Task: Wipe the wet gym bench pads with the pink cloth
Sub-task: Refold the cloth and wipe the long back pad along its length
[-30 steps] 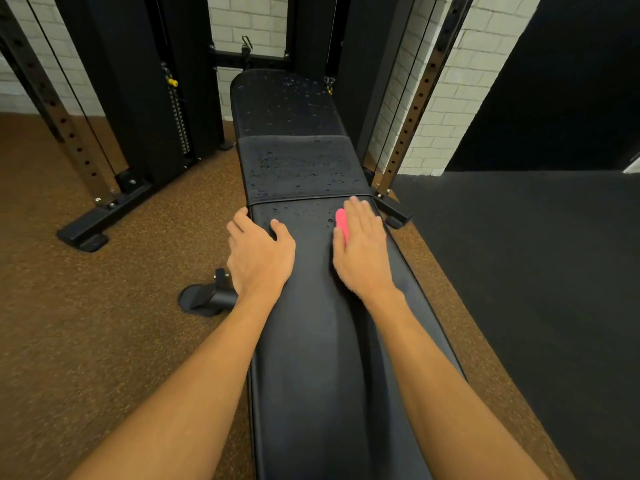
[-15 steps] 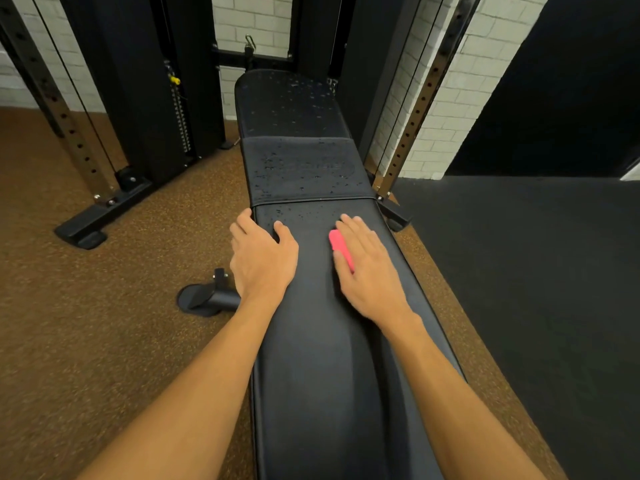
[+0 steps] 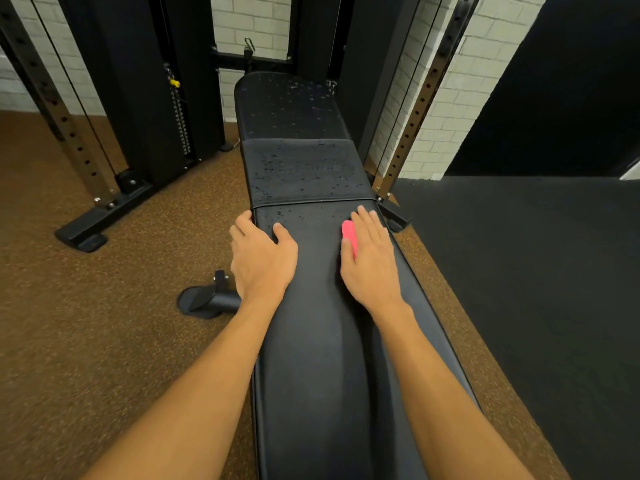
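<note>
My right hand, fingers straight, is pressing the pink cloth onto the near pad. The wet middle pad is lying at 12 o'clock, along the long axis. At 9 o'clock my left hand is resting, released.

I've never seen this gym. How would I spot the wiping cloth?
Find the long black bench in the middle. On its nearest pad, just short of the seam, the right hand lies flat on the pink cloth. It is the only bright pink thing, peeking out at the hand's inner edge.
</note>
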`<state>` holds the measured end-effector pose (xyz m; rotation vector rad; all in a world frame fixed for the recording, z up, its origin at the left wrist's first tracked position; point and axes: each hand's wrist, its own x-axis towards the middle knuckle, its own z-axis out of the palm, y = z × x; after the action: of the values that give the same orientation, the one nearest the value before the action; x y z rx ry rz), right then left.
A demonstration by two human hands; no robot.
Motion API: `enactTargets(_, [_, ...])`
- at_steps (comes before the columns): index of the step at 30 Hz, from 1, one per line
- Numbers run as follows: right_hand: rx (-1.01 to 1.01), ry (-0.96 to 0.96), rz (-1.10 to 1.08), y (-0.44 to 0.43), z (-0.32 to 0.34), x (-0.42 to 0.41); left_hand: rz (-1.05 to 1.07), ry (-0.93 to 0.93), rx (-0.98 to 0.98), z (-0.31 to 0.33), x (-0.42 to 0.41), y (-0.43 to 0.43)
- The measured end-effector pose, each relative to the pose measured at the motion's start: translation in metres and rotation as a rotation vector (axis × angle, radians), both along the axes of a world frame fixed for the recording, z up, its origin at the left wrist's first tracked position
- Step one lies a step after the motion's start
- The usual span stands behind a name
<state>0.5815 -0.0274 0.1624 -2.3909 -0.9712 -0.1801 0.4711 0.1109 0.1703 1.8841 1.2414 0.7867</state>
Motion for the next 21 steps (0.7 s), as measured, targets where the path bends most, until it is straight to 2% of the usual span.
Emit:
enactTargets(2, [-0.004,0.003,-0.009,0.023,0.004,-0.007,0.002,-0.005,-0.006,-0.001,0.000,0.000])
enactTargets(6, [-0.043,-0.054,0.281,0.025,0.002,-0.028,0.007,-0.030,-0.014,-0.002,0.001,0.003])
enactTargets(8, [-0.084,-0.079,0.341,0.001,-0.002,-0.028,0.011,-0.033,-0.014,-0.001,0.002,0.003])
enactTargets(11, [-0.068,-0.050,0.212,-0.041,-0.008,-0.023,0.017,0.018,0.029,0.002,0.001,0.000])
enactTargets(15, [-0.031,0.055,-0.039,-0.084,-0.010,-0.011,-0.016,0.155,0.298,0.003,0.000,-0.013])
enactTargets(16, [-0.013,0.127,-0.089,-0.088,-0.008,-0.007,-0.026,0.170,0.312,0.003,0.000,-0.015])
enactTargets(19, [0.091,0.356,-0.180,-0.093,0.002,0.014,-0.009,0.166,0.186,0.006,0.004,-0.017])
enactTargets(21, [0.064,0.465,-0.216,-0.081,0.015,0.029,0.002,0.191,0.172,0.006,0.007,-0.017])
